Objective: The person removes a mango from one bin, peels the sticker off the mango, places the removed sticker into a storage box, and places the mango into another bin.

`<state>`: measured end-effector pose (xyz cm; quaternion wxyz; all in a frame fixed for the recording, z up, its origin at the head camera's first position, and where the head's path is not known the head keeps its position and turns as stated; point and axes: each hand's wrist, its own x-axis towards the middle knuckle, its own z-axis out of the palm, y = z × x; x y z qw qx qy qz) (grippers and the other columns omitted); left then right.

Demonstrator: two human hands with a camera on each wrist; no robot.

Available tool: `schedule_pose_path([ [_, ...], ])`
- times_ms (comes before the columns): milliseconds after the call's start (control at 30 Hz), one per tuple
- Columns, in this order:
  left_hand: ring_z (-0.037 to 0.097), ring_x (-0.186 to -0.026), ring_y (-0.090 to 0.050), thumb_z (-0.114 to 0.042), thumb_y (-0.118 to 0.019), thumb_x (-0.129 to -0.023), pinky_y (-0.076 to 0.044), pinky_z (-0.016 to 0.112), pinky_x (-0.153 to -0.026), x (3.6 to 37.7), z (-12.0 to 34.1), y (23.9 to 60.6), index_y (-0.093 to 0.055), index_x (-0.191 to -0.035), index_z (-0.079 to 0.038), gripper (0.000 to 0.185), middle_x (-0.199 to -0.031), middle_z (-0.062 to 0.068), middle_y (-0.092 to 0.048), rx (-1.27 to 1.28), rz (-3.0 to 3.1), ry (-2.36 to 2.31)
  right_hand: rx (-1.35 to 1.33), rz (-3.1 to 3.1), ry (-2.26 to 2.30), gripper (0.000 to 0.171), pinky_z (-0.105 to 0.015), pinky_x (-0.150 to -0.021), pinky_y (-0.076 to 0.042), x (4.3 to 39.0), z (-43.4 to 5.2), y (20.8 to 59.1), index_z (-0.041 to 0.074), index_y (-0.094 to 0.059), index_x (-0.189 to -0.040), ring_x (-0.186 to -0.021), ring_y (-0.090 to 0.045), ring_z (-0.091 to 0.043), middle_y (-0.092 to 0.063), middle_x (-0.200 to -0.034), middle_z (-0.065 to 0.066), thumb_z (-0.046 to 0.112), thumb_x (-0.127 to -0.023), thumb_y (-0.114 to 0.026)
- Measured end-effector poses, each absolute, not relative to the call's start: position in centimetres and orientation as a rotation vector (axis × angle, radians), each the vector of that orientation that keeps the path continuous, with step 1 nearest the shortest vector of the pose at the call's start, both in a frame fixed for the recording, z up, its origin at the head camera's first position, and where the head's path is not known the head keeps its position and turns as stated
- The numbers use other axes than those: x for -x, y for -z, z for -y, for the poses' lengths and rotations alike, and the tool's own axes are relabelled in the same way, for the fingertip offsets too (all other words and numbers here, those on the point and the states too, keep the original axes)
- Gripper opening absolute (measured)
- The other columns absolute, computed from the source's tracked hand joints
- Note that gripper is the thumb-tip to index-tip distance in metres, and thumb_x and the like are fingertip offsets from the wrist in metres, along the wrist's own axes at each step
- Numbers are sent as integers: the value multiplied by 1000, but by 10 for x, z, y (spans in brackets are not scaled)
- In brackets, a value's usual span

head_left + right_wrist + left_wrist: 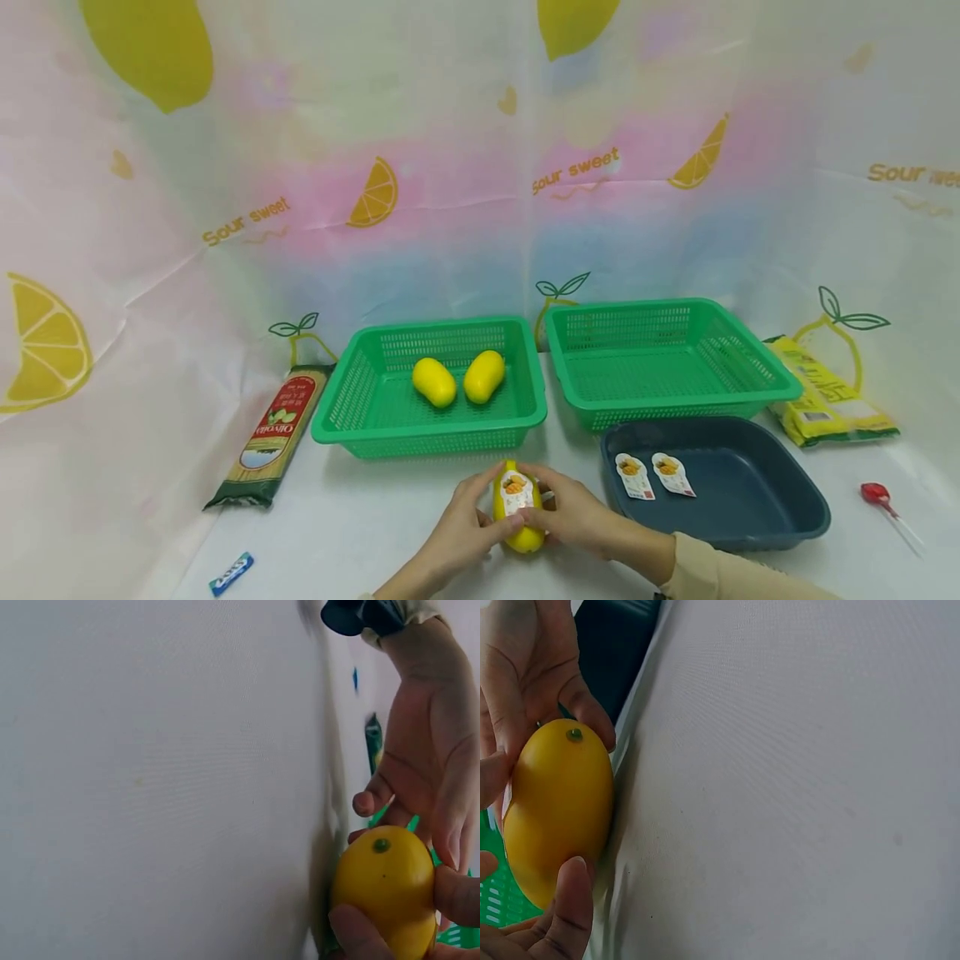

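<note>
A yellow mango (527, 542) is held between both hands over the near middle of the table. On its upper face is a white label (516, 490) with a picture of fruit. My left hand (457, 523) grips the mango from the left, its thumb at the label's lower edge. From the other side my right hand (576, 515) grips it too, thumb against the label. In the left wrist view the mango (561, 806) shows a green stem end; the label is mostly hidden there. The right wrist view shows the same end of the mango (384, 881) between fingers of both hands.
Two mangoes (484, 377) lie in the left green basket (427, 439); another green basket (675, 404) stands right. A dark blue tray (750, 500) holds two labels (672, 474). Around are noodles (277, 433), a yellow packet (825, 400), a lollipop (875, 493) and a small blue packet (232, 574).
</note>
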<state>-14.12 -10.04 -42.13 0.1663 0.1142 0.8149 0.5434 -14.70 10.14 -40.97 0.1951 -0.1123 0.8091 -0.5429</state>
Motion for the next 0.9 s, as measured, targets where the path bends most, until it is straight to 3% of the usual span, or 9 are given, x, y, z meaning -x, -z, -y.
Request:
schedule_pose_path([
  [200, 15, -74, -50, -35, -77, -85, -47, 21, -55, 144, 99, 426, -40, -151, -15, 78, -149, 30, -32, -386, -2347, -1510, 345, -2243, 1526, 65, -37, -66, -59, 148, -107, 412, 6, -42, -148, -89, -61, -20, -55, -116, -17, 20, -92, -70],
  [433, 15, -78, -51, -35, -77, -83, -44, 20, -64, 146, 94, 422, -42, -150, -9, 80, -145, 30, -38, -467, -2451, -1420, 451, -2307, 1470, 65, -27, -60, -54, 149, -113, 413, 5, -42, -149, -76, -59, -17, -56, -114, -17, 27, -93, -67],
  [700, 25, -107, -52, -33, -80, -75, -46, 28, -78, 147, 86, 420, -43, -148, -6, 86, -144, 29, -40, -457, -2528, -1368, 489, -2175, 1475, 73, -26, -67, -54, 156, -120, 412, -1, -34, -151, -80, -62, -16, -58, -109, -13, 24, -92, -69],
  [900, 22, -93, -53, -28, -85, -71, -48, 23, -75, 149, 88, 421, -38, -151, -8, 95, -149, 30, -33, -439, -2436, -1392, 481, -2127, 1483, 75, -25, -70, -51, 157, -123, 410, 2, -33, -152, -83, -61, -17, -57, -111, -14, 17, -90, -72],
])
